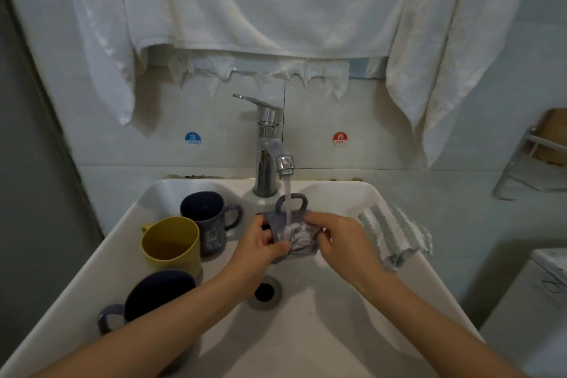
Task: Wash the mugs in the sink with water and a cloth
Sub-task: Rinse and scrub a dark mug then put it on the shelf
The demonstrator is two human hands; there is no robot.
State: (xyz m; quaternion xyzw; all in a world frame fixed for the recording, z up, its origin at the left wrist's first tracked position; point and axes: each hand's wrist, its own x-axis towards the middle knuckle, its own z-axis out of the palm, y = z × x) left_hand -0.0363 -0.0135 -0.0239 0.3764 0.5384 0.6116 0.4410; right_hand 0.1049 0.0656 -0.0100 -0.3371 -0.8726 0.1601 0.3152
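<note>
Both hands are in the white ceramic sink [322, 331], holding a grey-purple ceramic mug with a white pattern [296, 232] on its side under the stream of water [287, 199] from the chrome single-lever tap [270, 147]. The mug's handle points away toward the tap base. The left hand [260, 244] has its fingers curled round the mug's left end, and the right hand [340, 239] grips the right end, thumb on top. The mug sits over the middle of the basin, just behind the round metal drain [264, 291]. Along the sink's left edge three more mugs stand upright in a close row: a dark purple ceramic mug [208, 218] at the back, a yellow mug [171, 244] just in front of it, and a dark navy mug [153, 294] nearest, its handle out toward the rim. On the right rim a grey-and-white striped cloth [395, 232] lies crumpled, part of it hanging over the outer edge, just beside the right wrist. The near half of the basin is bare except for the forearms. White towels [260, 0] hang above the tap, and a metal wall rack [534, 163] juts out at the far right.
</note>
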